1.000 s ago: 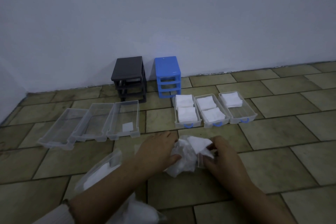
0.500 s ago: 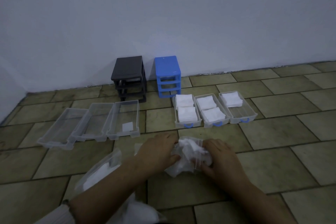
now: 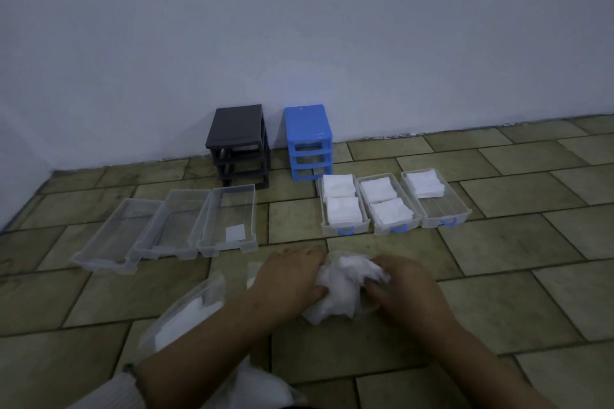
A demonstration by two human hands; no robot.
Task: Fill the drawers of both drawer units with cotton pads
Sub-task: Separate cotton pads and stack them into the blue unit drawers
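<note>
Head view. Your left hand (image 3: 292, 279) and right hand (image 3: 403, 285) meet at lower centre of the frame over a crumpled bag of cotton pads (image 3: 342, 289) lying on the tiled floor (image 3: 498, 276). A second ago the white pads stood proud of the bag's mouth between your hands; now your right hand has closed in over them and the bundle is more bunched, which suggests you are working a batch loose rather than carrying one off yet. Both grips are curled onto the bag: left fingers wrap its left side with the thumb underneath, right fingers dig into its right side, both wrists low. Above right of centre, three clear drawers with blue handles hold pads: the left drawer (image 3: 342, 206) and middle drawer (image 3: 387, 206) are covered, the right drawer (image 3: 435, 201) only at its far end. At centre left, three clear drawers (image 3: 172, 229) lie almost bare, one with a single pad (image 3: 235, 232). The black unit (image 3: 239, 143) and blue unit (image 3: 309, 141) stand drawerless against the wall. Another bag of pads (image 3: 186, 315) lies at lower left.
</note>
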